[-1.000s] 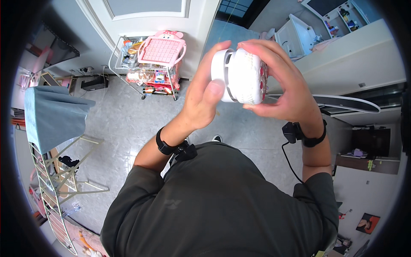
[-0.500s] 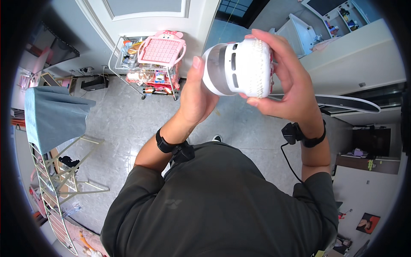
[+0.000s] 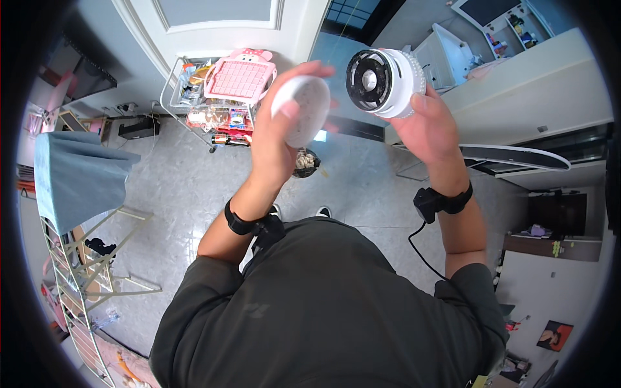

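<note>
In my left hand (image 3: 270, 139) is a white translucent round cup (image 3: 312, 113), its open mouth tilted toward me. The thumb presses on its rim and the blurred fingers wrap behind it. My right hand (image 3: 432, 132) grips a round white device (image 3: 402, 81) with a beaded band around its body. Its exposed end is a black ring (image 3: 367, 81) with slots and a pale round hub at the centre, facing left. Cup and device are apart, held up at about the same height. Most of my right fingers are hidden behind the device.
A wire cart (image 3: 174, 97) with packages and a pink basket (image 3: 239, 79) stands by the white door (image 3: 220, 42). Below my left hand is a dark bin (image 3: 306, 172) with pale crumpled contents. A drying rack (image 3: 77, 284) with blue cloth (image 3: 81, 181) is at left, an oval board (image 3: 517, 155) at right.
The cup has come off the device and moved left with my left hand. The right hand has turned the device so its black end shows. The bin has come into view.
</note>
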`<state>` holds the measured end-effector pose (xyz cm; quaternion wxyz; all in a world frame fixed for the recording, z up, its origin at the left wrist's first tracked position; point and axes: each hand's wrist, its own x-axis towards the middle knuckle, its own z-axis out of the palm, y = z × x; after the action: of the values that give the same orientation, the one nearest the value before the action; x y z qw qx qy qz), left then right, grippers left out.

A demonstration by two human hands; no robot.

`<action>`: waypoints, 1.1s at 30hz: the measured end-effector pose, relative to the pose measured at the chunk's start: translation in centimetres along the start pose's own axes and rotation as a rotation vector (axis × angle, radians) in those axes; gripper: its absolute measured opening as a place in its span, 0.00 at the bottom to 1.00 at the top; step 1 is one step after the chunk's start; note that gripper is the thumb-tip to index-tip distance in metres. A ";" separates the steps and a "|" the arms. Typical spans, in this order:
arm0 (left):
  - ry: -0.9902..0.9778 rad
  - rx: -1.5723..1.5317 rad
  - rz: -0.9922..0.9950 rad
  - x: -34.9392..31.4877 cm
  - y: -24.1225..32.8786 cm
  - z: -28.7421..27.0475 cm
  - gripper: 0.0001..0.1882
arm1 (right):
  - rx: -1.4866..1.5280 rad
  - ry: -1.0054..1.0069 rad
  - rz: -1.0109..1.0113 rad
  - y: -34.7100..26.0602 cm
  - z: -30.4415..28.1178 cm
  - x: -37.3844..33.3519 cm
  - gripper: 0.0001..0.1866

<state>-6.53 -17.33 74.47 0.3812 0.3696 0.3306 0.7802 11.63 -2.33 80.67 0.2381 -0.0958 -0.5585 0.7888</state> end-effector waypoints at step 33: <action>-0.205 0.538 0.579 -0.4 0.3 1.2 0.43 | -0.466 -0.094 -0.170 -1.3 2.9 -2.3 0.56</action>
<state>-5.45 -17.56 75.24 0.0663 0.6098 0.3657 0.7001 12.79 -5.53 82.69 0.2490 -0.0640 -0.7417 0.6195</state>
